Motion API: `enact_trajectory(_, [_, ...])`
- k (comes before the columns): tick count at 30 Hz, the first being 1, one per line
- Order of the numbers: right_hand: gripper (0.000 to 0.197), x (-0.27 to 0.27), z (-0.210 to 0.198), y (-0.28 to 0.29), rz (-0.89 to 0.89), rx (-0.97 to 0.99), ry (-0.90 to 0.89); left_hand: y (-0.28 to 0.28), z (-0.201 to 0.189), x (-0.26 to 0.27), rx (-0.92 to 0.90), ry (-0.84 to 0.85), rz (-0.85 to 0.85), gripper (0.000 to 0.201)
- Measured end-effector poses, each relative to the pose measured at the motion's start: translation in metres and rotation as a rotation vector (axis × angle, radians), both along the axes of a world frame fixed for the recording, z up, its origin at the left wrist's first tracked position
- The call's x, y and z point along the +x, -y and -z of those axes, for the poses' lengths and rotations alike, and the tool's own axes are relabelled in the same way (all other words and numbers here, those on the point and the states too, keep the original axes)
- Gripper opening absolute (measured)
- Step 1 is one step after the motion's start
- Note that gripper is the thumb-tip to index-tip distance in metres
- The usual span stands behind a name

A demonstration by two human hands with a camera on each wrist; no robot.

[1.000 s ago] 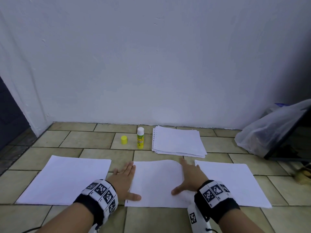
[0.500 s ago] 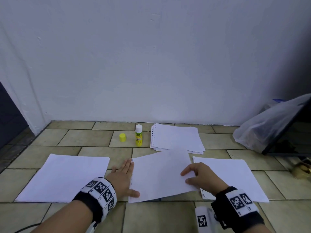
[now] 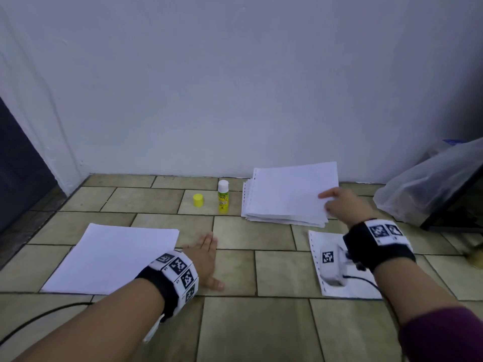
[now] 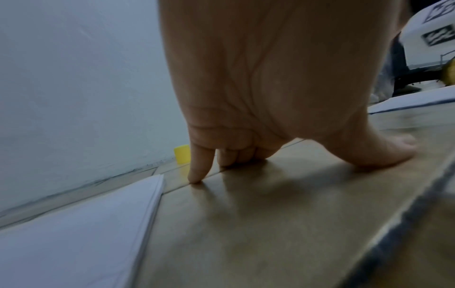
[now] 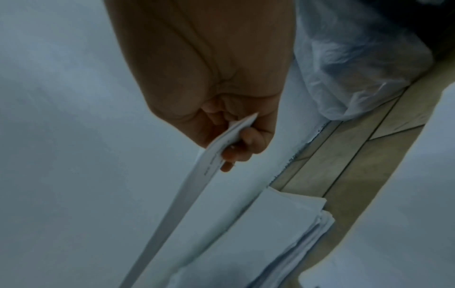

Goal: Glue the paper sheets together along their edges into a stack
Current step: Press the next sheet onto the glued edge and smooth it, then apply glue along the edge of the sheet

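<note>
- Currently the right hand (image 3: 342, 205) holds a paper sheet (image 3: 292, 189) over the paper stack (image 3: 282, 218) by the wall. In the right wrist view its fingers (image 5: 248, 140) are curled under the sheet's edge with the thumb on top, a closed pinch on that one sheet.
- Left hand (image 3: 203, 259) lies flat on the tiled floor (image 3: 261, 330); fingers straight, thumb spread, holding nothing. The left wrist view confirms fingertips (image 4: 197, 175) pressed on bare tile.
- Sheet's far edge stands raised against the wall; its near part hides the stack top, so I cannot tell whether it touches the stack yet.
- Glue stick (image 3: 223, 196) stands upright, uncapped, just left of the stack; its yellow cap (image 3: 198, 200) sits apart on the floor.
- Two more paper lots lie flat: one white sheet (image 3: 109, 259) near the left hand, one perforated sheet (image 3: 337, 288) under the right forearm.
- Judgement: this is the laying-on step, with further sheets left to add.
- Risks:
  - the sheet lands skewed, because only one edge is pinched and the left hand is not steadying the stack;
  - the stack's edges already look uneven, so misalignment would compound;
  - an uncapped glue stick may dry out, or tip if the paper brushes it;
  - the right forearm may drag the perforated sheet.
</note>
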State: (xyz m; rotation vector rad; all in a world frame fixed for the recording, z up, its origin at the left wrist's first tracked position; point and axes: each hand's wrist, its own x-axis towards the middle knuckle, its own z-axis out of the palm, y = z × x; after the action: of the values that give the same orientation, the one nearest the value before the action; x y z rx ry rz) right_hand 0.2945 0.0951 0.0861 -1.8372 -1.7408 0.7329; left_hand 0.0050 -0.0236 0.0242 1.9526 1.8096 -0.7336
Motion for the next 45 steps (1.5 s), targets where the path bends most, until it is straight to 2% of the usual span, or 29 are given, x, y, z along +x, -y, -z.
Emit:
enact_trajectory(5, [0.035,-0.027,0.015,-0.041,-0.002,-0.035,0.161,-0.002,0.002,0.001,-0.021,-0.01,-0.025,0.113])
enact_trajectory(12, [0.022,-0.036,0.042,-0.054,-0.067,-0.161,0.45,0.0,0.005,-0.002,-0.013,0.022,-0.029,0.113])
enact_trajectory(18, [0.03,-0.039,0.041,-0.053,-0.083,-0.212,0.695,-0.001,0.003,-0.001,-0.031,0.035,-0.037,0.112])
enact_trajectory(21, [0.032,-0.041,0.036,-0.053,-0.166,-0.217,0.84,-0.001,0.004,-0.001,-0.035,0.039,-0.047,0.113])
enact_trajectory(25, [0.035,-0.036,0.024,-0.053,-0.171,-0.177,0.771,-0.002,0.004,-0.001,-0.031,0.039,-0.046,0.114])
enact_trajectory(27, [0.04,-0.029,0.013,-0.047,-0.236,-0.177,0.705,-0.002,0.005,-0.001,-0.029,0.042,-0.046,0.115])
enact_trajectory(29, [0.062,-0.017,0.007,-0.032,-0.343,-0.262,0.629,-0.002,0.007,-0.002,-0.021,0.042,-0.04,0.116])
enact_trajectory(31, [0.085,-0.007,0.004,-0.005,-0.441,-0.396,0.692,-0.002,0.01,-0.004,-0.003,0.047,-0.037,0.116])
enact_trajectory(34, [0.101,0.008,0.016,0.029,-0.477,-0.482,0.736,0.0,0.009,-0.004,0.008,0.055,-0.028,0.114])
enact_trajectory(42, [0.114,0.026,0.051,0.06,-0.514,-0.559,0.726,0.006,0.01,-0.007,0.101,0.09,0.0,0.112])
enact_trajectory(45, [0.115,0.027,0.05,0.059,-0.514,-0.544,0.729,0.007,0.001,-0.016,0.109,0.235,-0.024,0.098])
